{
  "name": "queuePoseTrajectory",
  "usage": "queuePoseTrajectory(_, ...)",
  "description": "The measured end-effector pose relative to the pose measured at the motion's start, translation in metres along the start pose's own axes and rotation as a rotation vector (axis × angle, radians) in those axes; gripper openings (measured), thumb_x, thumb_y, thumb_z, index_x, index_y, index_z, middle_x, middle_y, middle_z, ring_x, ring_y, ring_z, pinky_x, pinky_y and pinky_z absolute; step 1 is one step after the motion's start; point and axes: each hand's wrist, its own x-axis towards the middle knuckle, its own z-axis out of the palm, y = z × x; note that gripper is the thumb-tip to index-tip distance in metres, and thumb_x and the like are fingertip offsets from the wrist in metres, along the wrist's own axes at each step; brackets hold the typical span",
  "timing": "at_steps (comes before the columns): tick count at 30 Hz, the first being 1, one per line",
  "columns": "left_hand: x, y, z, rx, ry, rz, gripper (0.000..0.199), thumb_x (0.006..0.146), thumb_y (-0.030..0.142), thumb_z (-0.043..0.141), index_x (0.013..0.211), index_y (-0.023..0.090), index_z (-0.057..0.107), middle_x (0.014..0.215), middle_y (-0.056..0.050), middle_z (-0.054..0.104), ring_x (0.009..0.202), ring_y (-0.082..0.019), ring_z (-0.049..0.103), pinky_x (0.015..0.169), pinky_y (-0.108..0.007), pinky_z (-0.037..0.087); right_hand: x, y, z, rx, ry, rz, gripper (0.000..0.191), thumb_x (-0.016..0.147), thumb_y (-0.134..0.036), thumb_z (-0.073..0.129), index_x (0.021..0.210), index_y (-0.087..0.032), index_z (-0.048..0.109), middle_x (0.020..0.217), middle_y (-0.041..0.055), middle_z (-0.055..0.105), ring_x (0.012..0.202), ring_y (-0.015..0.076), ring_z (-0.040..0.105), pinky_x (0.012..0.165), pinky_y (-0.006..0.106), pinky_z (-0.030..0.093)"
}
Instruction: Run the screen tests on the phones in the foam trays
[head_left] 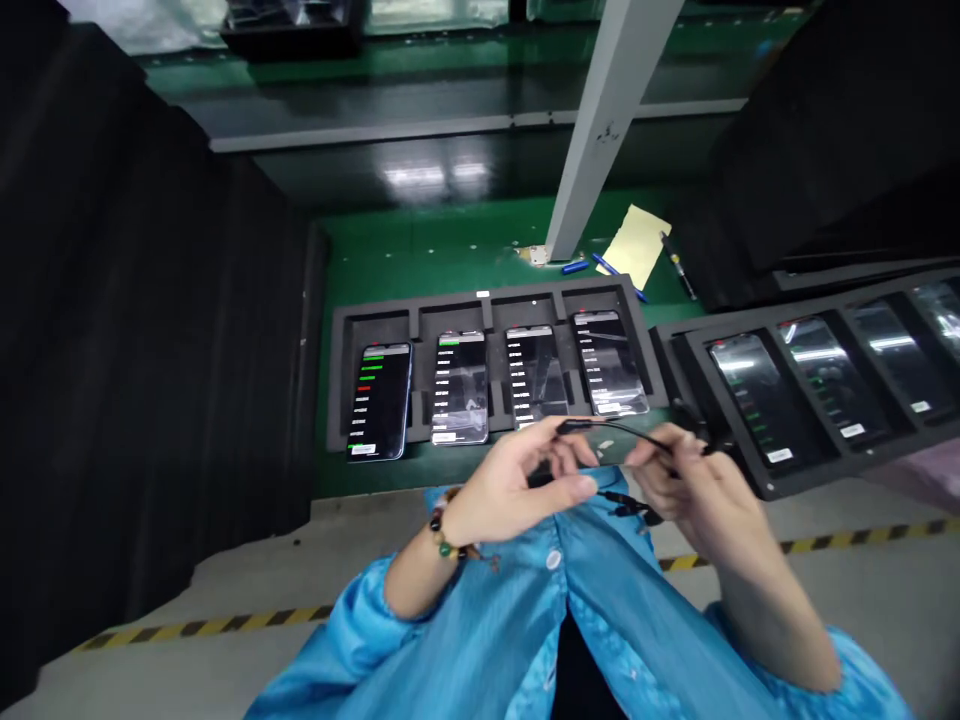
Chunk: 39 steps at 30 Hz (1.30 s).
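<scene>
Right hand pinches a black cable, apparently to steady its end against the left hand's half-open grip.

Head view: looks forward and steeply down. Camera close, above near side of long dark-grey foam tray.

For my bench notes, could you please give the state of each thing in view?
Black cable: bent.
Left hand: half-open, at cable.
Right hand: pinching cable.
Leftmost phone: on, green and red lines.
Three phones beside it: on.
Right tray's leftmost two phones: on.
Yellow paper: flat, partly under blue pen.
Black pen: lying flat.
</scene>
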Motion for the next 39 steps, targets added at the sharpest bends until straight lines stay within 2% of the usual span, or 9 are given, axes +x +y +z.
queuePoseTrajectory(3,0.022,-0.021,0.023,-0.164,0.097,-0.107,0.049,0.095,0.056,0.083,0.122,0.014,0.081,0.087,-0.007,0.074,0.070,-0.011,0.063,0.067,-0.024,0.055,0.003,0.029,0.006,0.082,-0.032,0.065,0.062,0.097,-0.078,0.068,0.083,-0.018,0.066,0.060,-0.0096,0.024,0.047,0.0045,0.021,0.043,0.020,0.019)
queuePoseTrajectory(6,0.031,-0.030,0.031,-0.131,0.206,-0.147,0.049,0.095,0.062,0.080,0.095,0.014,0.082,0.074,-0.005,0.071,0.063,-0.011,0.060,0.063,-0.024,0.053,0.006,0.044,0.002,0.103,0.013,0.029,0.060,0.099,-0.076,0.066,0.086,-0.017,0.068,0.060,-0.0044,0.044,0.047,0.0086,0.043,0.042,0.022,0.038)
queuePoseTrajectory(9,0.033,-0.027,0.031,-0.065,0.096,-0.136,0.048,0.092,0.062,0.084,0.088,0.014,0.085,0.074,-0.006,0.073,0.066,-0.013,0.064,0.065,-0.025,0.054,0.007,0.053,-0.010,0.082,0.133,-0.054,0.058,0.101,-0.075,0.064,0.094,-0.017,0.072,0.071,0.0030,0.064,0.057,0.0153,0.063,0.049,0.027,0.054)
queuePoseTrajectory(12,0.034,-0.017,0.027,0.057,-0.093,-0.123,0.035,0.092,0.052,0.088,0.091,0.017,0.088,0.083,-0.008,0.079,0.073,-0.015,0.069,0.071,-0.026,0.056,0.010,0.055,-0.018,0.096,0.244,-0.165,0.052,0.105,-0.068,0.063,0.095,-0.018,0.074,0.069,0.0020,0.065,0.060,0.0149,0.065,0.055,0.027,0.056)
queuePoseTrajectory(18,0.036,0.001,0.016,0.184,-0.110,-0.039,0.023,0.099,0.039,0.081,0.093,0.018,0.088,0.090,-0.012,0.084,0.078,-0.019,0.075,0.075,-0.031,0.060,0.019,0.042,-0.018,0.253,0.501,-0.458,0.044,0.107,-0.059,0.067,0.084,-0.022,0.066,0.061,-0.0055,0.043,0.056,0.0095,0.047,0.055,0.022,0.043)
queuePoseTrajectory(23,0.042,0.003,0.017,0.216,-0.159,-0.043,0.020,0.099,0.037,0.081,0.094,0.019,0.088,0.090,-0.011,0.084,0.079,-0.019,0.076,0.073,-0.031,0.060,0.013,0.041,-0.030,0.231,0.567,-0.476,0.049,0.106,-0.057,0.069,0.074,-0.019,0.063,0.062,-0.0064,0.036,0.049,0.0053,0.024,0.048,0.022,0.023)
queuePoseTrajectory(29,0.040,-0.001,0.009,0.060,0.169,0.126,0.038,0.105,0.047,0.072,0.079,0.020,0.079,0.074,-0.007,0.075,0.064,-0.015,0.062,0.063,-0.031,0.050,-0.001,0.038,-0.061,0.272,0.788,-0.502,0.048,0.108,-0.051,0.065,0.070,-0.021,0.059,0.055,-0.0085,0.025,0.046,0.0072,0.017,0.045,0.025,0.017)
queuePoseTrajectory(34,0.054,0.004,0.019,0.263,-0.233,-0.149,0.021,0.100,0.037,0.080,0.095,0.017,0.085,0.092,-0.009,0.082,0.080,-0.017,0.072,0.076,-0.030,0.055,-0.010,0.038,-0.060,-0.126,0.496,-0.521,0.028,0.096,-0.046,0.082,0.083,-0.021,0.079,0.073,0.0029,0.060,0.064,0.0141,0.053,0.050,0.025,0.037)
queuePoseTrajectory(39,0.068,-0.028,0.039,0.275,-0.487,-0.312,0.030,0.096,0.043,0.080,0.088,0.014,0.076,0.080,-0.001,0.070,0.074,-0.013,0.060,0.068,-0.024,0.045,-0.006,0.026,-0.049,-0.378,0.067,-0.482,0.010,0.093,-0.031,0.086,0.101,-0.025,0.088,0.085,0.0035,0.062,0.071,0.0151,0.063,0.057,0.026,0.050)
